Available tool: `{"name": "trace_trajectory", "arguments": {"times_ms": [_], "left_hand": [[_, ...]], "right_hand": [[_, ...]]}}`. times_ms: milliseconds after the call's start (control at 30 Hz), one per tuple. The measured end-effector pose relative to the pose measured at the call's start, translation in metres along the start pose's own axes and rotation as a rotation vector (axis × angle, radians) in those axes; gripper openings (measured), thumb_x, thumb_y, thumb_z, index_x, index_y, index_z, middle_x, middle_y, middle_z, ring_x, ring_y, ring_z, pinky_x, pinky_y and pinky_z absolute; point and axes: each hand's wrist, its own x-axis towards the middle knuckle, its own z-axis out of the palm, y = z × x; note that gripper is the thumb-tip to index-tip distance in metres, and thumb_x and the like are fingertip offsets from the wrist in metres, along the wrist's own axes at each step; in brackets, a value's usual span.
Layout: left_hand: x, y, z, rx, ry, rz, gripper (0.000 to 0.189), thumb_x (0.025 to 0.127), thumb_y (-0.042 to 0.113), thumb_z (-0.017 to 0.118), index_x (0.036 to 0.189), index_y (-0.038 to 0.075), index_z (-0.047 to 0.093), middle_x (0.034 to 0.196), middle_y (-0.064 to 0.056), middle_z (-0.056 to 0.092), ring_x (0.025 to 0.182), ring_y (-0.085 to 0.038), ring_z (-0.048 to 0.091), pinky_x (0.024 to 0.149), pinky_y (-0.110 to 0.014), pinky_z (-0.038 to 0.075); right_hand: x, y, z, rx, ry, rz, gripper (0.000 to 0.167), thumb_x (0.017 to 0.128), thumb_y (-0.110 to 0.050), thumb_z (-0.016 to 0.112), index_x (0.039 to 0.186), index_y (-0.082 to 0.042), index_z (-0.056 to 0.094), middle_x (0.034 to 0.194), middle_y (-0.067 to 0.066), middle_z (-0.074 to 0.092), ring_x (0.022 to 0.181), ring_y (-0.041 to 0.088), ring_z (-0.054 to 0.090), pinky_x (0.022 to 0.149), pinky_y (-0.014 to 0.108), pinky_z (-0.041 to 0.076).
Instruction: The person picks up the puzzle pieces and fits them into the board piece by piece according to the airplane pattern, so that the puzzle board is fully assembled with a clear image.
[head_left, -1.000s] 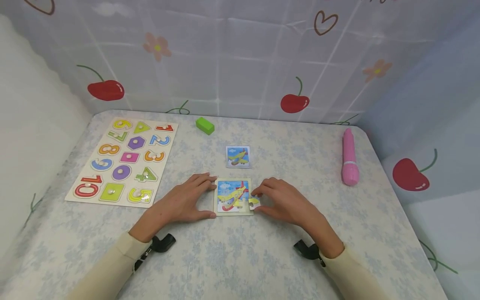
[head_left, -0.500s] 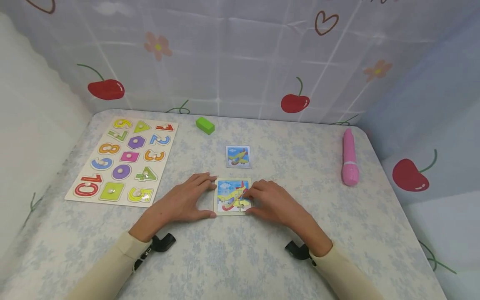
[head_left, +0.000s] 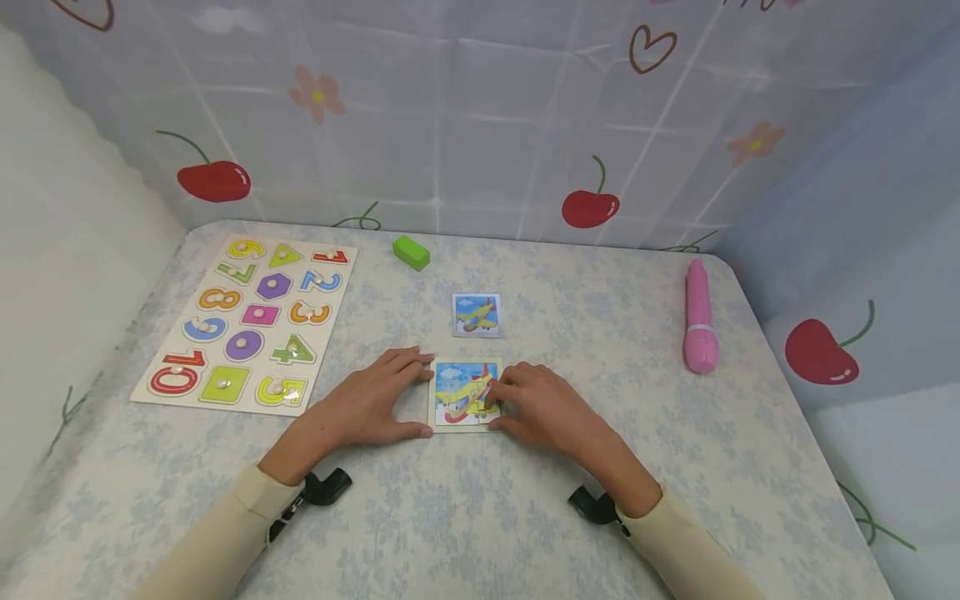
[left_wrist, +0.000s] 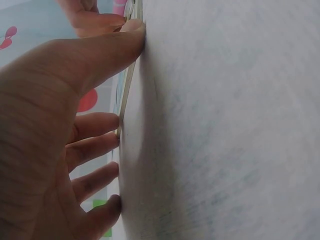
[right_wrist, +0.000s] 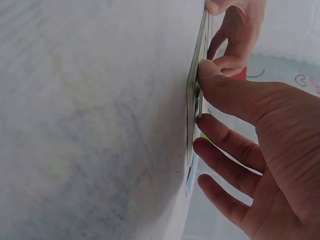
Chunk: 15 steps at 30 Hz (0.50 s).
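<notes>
In the head view a small jigsaw puzzle (head_left: pixel 457 396) with a yellow airplane lies in its pale frame on the table. My left hand (head_left: pixel 371 402) rests at its left side, thumb and fingertips touching the frame's edge, fingers extended. From the right, my right hand (head_left: pixel 551 410) reaches over the puzzle's lower right part. Its thumb and index finger pinch a puzzle piece (right_wrist: pixel 200 105), seen edge-on in the right wrist view. The fingers partly cover that corner in the head view. Behind the puzzle lies a picture card (head_left: pixel 477 315) of the same airplane.
A number-and-shape peg board (head_left: pixel 258 337) lies at the left of the table. A green block (head_left: pixel 411 252) sits near the back edge. To the right lies a pink wand-shaped object (head_left: pixel 700 317). A printed curtain (head_left: pixel 480 125) hangs behind the table.
My right hand has moved left with the puzzle piece, from the frame's right edge onto the puzzle's lower right corner, and the piece now lies lower there. My left hand has stayed put.
</notes>
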Motion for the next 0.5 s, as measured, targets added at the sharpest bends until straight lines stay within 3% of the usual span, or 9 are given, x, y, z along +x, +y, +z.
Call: {"name": "trace_trajectory", "arguments": {"times_ms": [500], "left_hand": [[-0.0009, 0.0003, 0.0008, -0.006, 0.009, 0.002, 0.080, 0.087, 0.056, 0.087, 0.147, 0.009, 0.062, 0.167, -0.006, 0.046, 0.159, -0.032, 0.035, 0.117, -0.054, 0.047]], "right_hand": [[-0.0077, -0.0061, 0.0001, 0.005, -0.018, -0.038, 0.021, 0.093, -0.025, 0.087, 0.111, -0.014, 0.084, 0.107, -0.002, 0.073, 0.105, 0.019, 0.068, 0.091, 0.037, 0.057]]}}
